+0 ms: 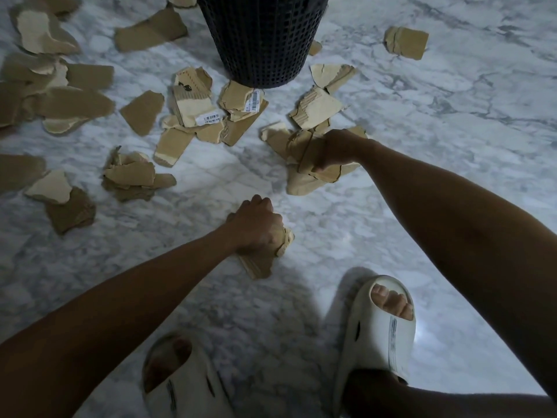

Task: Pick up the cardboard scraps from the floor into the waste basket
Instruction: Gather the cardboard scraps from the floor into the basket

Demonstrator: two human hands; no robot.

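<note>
Down at the bottom, two pale slides [376, 333] stand planted on the marble floor [452, 146], and both arms reach forward over them. Nearest in, the left hand [259, 227] is curled tight round a crumpled scrap [259, 265], with cardboard poking out below and to the right of the knuckles. That one looks lifted or just about to lift; whether it has left the floor I cannot tell.

Further out, the right hand [334, 149] is fisted on a pile [304, 173] of overlapping pieces, fingers wrapped over the top sheets, the lower sheets lying flat on the marble beneath.

Now the key line: the basket [262, 40] stands straight ahead, beyond both hands and a touch left of the right one. Its rim is cut off by the top of the view, so the opening is out of sight. The right hand is the nearer of the two to it, and I'd judge it will need to travel forward and up over that dark mesh wall.

Room to move? Between the hands the marble is bare, and the right side is open apart from one scrap well off. To the left it's crowded: scattered scraps [60, 95] run all the way to the edge, and more ring the basket's foot, some touching it. Plenty left to gather, I reckon.
</note>
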